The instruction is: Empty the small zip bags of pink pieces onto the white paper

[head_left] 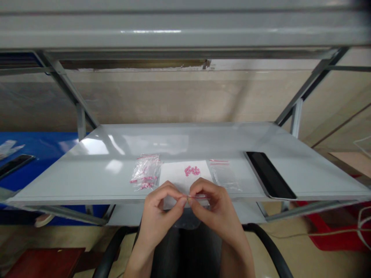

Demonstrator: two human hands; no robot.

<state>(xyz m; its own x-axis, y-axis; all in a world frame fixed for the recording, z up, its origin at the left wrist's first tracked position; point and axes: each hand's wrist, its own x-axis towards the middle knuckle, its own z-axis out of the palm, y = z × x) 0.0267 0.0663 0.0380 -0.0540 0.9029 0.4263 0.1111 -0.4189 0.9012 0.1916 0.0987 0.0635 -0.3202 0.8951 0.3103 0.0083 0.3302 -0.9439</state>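
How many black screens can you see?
2. The big black screen lies on the right of the grey table. The second black screen lies on the blue surface, far left. The left hand and right hand pinch a small bag, not a screen. Others may be hidden.

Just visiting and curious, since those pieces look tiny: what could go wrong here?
1. The left hand and right hand pinch the small bag right at the front edge of the table; anything slipping out could drop to the floor.
2. The pink beads lie loose on the white paper, so a nudge might scatter them.
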